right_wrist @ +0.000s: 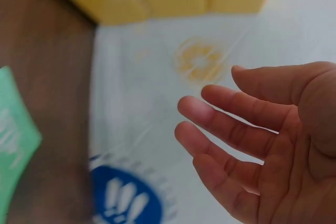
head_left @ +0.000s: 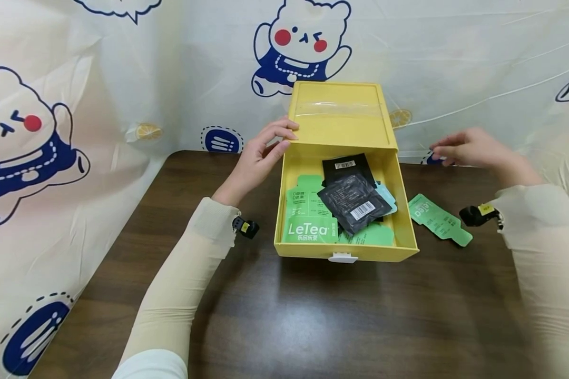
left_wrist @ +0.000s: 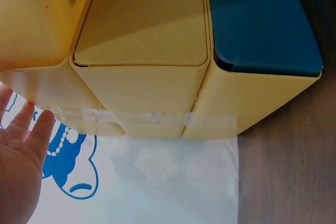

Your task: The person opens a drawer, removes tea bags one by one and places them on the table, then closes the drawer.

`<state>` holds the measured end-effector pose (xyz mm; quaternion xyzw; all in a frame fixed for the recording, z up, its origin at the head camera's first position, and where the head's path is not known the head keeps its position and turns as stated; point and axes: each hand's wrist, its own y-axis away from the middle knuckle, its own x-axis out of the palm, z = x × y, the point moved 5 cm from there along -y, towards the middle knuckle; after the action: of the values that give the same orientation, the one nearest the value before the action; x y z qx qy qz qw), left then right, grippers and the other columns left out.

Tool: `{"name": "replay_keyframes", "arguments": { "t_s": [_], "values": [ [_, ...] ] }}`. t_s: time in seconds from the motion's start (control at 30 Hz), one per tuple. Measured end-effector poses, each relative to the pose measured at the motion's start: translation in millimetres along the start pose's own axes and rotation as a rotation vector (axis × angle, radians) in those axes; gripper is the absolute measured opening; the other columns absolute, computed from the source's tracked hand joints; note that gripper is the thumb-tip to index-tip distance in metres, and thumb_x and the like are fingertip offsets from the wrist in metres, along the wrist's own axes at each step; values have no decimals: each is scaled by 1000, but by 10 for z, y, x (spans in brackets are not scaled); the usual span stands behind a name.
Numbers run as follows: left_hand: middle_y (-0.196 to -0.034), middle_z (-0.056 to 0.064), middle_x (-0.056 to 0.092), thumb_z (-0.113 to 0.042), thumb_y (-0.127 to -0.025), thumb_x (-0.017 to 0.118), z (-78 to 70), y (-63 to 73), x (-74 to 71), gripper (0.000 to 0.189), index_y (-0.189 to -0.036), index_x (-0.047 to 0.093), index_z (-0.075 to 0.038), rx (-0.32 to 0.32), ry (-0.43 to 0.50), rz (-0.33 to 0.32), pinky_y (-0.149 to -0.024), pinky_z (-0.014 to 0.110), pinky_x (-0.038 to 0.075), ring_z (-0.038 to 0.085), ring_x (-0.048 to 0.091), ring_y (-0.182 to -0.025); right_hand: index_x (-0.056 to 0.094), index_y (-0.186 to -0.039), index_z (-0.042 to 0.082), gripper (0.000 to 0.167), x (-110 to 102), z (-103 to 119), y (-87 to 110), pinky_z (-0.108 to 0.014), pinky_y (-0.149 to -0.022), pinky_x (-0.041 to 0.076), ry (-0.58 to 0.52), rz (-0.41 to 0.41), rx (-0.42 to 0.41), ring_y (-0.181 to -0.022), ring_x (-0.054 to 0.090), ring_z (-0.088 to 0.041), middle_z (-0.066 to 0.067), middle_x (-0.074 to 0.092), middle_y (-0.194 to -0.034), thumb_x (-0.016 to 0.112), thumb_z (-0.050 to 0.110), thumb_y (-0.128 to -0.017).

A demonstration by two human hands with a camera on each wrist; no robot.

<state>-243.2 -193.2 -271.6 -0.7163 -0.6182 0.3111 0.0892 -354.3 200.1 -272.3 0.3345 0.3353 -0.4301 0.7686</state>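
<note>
A yellow drawer box stands pulled out toward me, with green LeTea packets and black sachets inside, one sachet showing a barcode. At its upper left side is my left hand, fingers extended with their tips at the box's edge. In the left wrist view, this hand appears beside the yellow unit's side. My right hand hovers to the right of the box, fingers loosely bent and holding nothing. The right wrist view shows that hand with its palm bare.
A green packet lies on the dark wooden table, right of the drawer. Stacked yellow sections and a teal panel appear in the left wrist view. A white sheet with printed bears hangs behind the table.
</note>
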Motion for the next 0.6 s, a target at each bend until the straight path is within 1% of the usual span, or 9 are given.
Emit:
{"name": "replay_keyframes", "arguments": {
  "t_s": [0.07,0.13,0.23,0.33,0.4,0.47,0.53,0.6],
  "values": [
    [-142,11,54,-6,-102,51,-4,2,-1,18,-114,62,2,0,5,0,-116,39,40,10,30,-150,53,-135,-10,51,-70,169,-2,-16,-66,51,24,-7,-15,-74,62,2,2,74,-98,52,29,-103],
    [-142,11,54,-6,-102,51,-2,5,-1,18,-114,62,2,1,7,0,-116,39,40,10,30,-150,55,-135,-8,52,-119,328,-4,-16,-66,49,51,-13,-23,-74,61,2,-3,74,-103,53,32,-102],
    [-142,11,54,-7,-102,51,6,10,2,19,-114,62,2,5,1,-1,-115,40,41,10,31,-149,55,-136,-5,50,-179,550,4,-14,-66,47,75,-23,-53,-75,61,4,-13,72,-113,53,32,-102],
    [-142,10,54,-8,-102,51,10,14,1,18,-114,62,2,1,2,-1,-116,40,41,10,30,-149,56,-136,-2,48,-224,770,30,-13,-67,46,89,-41,-88,-76,60,4,-18,69,-119,53,32,-102],
    [-142,11,54,-7,-102,51,9,11,-1,19,-115,62,2,2,6,-2,-116,40,41,11,30,-149,57,-135,1,47,-235,920,64,-15,-69,45,111,-58,-118,-78,59,2,-19,67,-120,53,34,-102],
    [-142,11,54,-6,-102,51,7,5,-1,18,-114,62,2,1,12,-1,-116,40,40,10,30,-150,59,-135,4,46,-225,1072,108,-21,-73,45,132,-75,-141,-83,60,-5,-19,66,-122,53,35,-102],
    [-142,11,54,-6,-102,51,9,-1,-2,18,-115,62,2,2,10,-2,-116,39,41,11,30,-150,60,-133,5,44,-199,1223,161,-32,-80,48,155,-90,-162,-90,61,-17,-21,65,-122,53,35,-102],
    [-142,11,53,-6,-102,52,10,-4,-1,18,-115,61,2,-3,13,1,-116,39,40,10,29,-150,62,-132,5,43,-163,1365,214,-42,-83,47,175,-102,-171,-96,61,-26,-21,65,-121,54,34,-101]
  ]
}}
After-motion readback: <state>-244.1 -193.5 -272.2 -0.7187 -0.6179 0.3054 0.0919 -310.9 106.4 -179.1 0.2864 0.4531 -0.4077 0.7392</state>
